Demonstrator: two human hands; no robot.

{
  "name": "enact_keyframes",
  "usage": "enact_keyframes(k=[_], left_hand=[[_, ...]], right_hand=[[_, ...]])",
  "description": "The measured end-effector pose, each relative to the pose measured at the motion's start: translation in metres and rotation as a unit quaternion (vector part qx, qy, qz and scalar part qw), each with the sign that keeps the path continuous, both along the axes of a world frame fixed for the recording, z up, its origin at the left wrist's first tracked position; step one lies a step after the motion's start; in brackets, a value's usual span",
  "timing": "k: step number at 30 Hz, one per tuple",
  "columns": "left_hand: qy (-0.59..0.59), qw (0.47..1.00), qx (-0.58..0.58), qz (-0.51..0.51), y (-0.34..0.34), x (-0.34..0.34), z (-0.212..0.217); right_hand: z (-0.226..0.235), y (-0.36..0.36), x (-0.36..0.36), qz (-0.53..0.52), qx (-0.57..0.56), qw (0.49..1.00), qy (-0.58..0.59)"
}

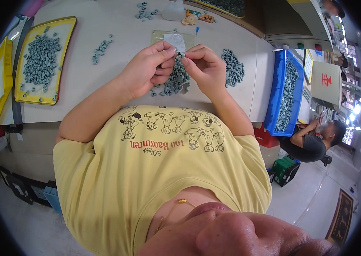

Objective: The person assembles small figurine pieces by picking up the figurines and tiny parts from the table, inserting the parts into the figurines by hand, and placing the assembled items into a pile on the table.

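Above a white table, both hands meet fingertip to fingertip over a small grey-green piece with a dark spot [180, 55]; its exact kind is too small to make out. My left hand [150, 70] pinches it from one side, fingers curled. My right hand [207, 70] closes on its other side with thumb and forefinger. Beneath and between the hands lies a heap of similar grey-green pieces [175, 82]. Just beyond the fingertips is a flat greenish mat [159, 36] with a round clear dish [175, 39] on it.
A yellow-rimmed tray [72, 32] of pieces lies at left, near a loose cluster [101, 52]. More pieces are heaped at right [233, 68]. A blue bin [271, 109] stands farther right, near a co-worker [312, 141]. An orange tube [200, 16] lies at the back.
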State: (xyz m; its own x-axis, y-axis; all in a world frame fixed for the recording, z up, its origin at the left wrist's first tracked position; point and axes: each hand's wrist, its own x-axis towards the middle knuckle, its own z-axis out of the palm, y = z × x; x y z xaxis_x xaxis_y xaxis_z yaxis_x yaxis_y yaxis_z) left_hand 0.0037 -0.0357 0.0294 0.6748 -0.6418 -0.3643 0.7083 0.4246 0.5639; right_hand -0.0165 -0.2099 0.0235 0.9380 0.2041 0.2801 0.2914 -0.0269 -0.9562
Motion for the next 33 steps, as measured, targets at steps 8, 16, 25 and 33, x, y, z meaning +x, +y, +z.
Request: enact_keyframes(k=[8, 16, 25, 33], left_hand=[[-0.012, 0.999, -0.029, -0.017, 0.001, -0.001, 0.004], [-0.022, 0.998, -0.044, -0.034, -0.001, -0.003, 0.003], [-0.011, 0.997, -0.045, -0.067, 0.001, -0.005, 0.008], [-0.037, 0.996, -0.035, -0.078, 0.0, -0.007, 0.007]], right_hand=[[0.001, -0.001, 0.003, -0.053, -0.023, 0.998, -0.011], [0.004, -0.005, 0.006, -0.137, -0.178, 0.94, -0.257], [0.013, -0.003, 0.004, -0.142, -0.219, 0.894, -0.364], [0.012, -0.007, 0.005, -0.104, -0.251, 0.861, -0.431]])
